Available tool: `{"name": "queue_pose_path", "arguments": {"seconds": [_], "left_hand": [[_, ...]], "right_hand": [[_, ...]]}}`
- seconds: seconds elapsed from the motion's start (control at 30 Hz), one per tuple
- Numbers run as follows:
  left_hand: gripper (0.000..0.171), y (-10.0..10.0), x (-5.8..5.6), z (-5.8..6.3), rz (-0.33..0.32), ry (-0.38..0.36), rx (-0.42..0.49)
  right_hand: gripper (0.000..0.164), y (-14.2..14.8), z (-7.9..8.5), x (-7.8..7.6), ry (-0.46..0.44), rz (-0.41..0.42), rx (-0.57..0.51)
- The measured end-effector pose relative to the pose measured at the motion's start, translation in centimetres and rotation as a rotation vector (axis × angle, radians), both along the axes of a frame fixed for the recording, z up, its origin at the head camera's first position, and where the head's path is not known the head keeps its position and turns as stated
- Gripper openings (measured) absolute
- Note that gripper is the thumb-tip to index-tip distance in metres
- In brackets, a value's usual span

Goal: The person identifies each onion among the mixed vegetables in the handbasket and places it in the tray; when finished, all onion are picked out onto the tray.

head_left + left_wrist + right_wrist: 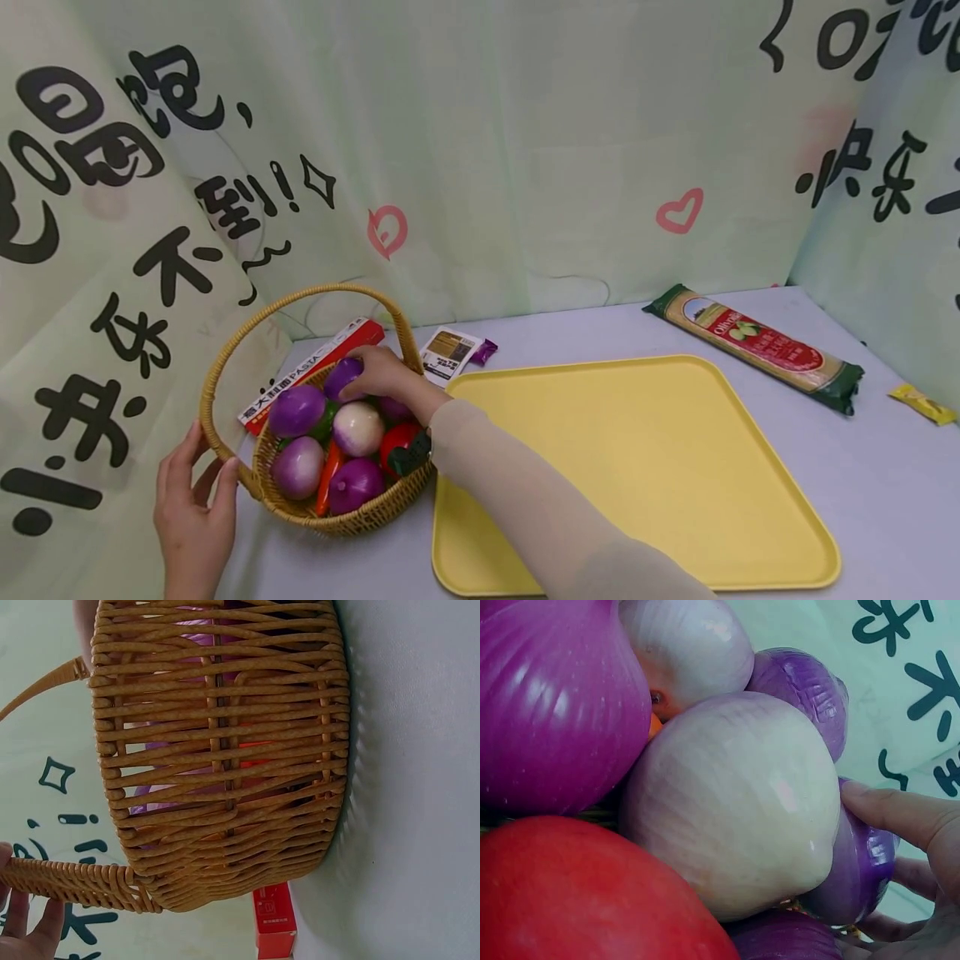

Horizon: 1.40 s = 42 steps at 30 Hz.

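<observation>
A wicker basket (367,518) full of toy-like vegetables stands on the left of the table. My left hand (193,508) holds its arched handle (217,375) near the base, thumb on one side and fingers on the other. Over the basket's back part, my right hand (393,375) grips a purple onion (342,377); the right wrist view shows the thumb on this onion (866,859). Around it lie a whitish onion (358,429), several more purple onions (297,410), a red tomato-like piece (399,442) and an orange-red carrot-like piece (328,479).
A yellow tray (637,467) lies right of the basket, under my right forearm. Behind the basket are a red-and-white pasta box (315,367), a white printed packet (450,354) and a small purple wrapper (484,352). A long pasta bag (757,346) and a yellow sachet (922,404) lie at the right.
</observation>
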<state>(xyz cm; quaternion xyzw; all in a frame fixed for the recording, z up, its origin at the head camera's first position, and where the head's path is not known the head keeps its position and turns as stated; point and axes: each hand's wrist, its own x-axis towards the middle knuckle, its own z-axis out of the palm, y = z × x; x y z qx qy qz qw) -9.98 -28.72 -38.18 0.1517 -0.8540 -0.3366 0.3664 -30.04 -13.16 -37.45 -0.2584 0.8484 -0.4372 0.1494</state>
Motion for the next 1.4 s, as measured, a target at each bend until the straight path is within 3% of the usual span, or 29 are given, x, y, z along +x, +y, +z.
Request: {"name": "queue_pose_path", "arguments": {"seconds": [0.23,0.47,0.7,0.97,1.2,1.4], "left_hand": [[0.07,0.1,-0.1,-0.1,-0.002,-0.001,0.008],[0.07,0.0,-0.1,-0.3,-0.005,0.015,0.005],[0.071,0.0,0.0,-0.3,0.004,0.004,0.014],[0.068,-0.1,0.1,-0.2,-0.022,0.052,0.011],[0.066,-0.2,0.1,-0.3,-0.007,0.02,0.023],[0.067,-0.2,0.0,-0.2,-0.008,0.032,0.016]], "right_hand": [[0.067,-0.2,-0.3,-0.3,0.033,-0.011,0.032],[0.065,0.2,0.4,0.3,0.041,0.005,0.036],[0.067,0.4,1.6,0.5,0.075,0.041,-0.01],[0.074,1.3,2.7,0.6,0.127,0.075,-0.005],[0.074,3.4,4.2,1.2,0.196,0.104,-0.008],[0.074,5.3,5.8,2.4,0.198,0.147,-0.03]]}}
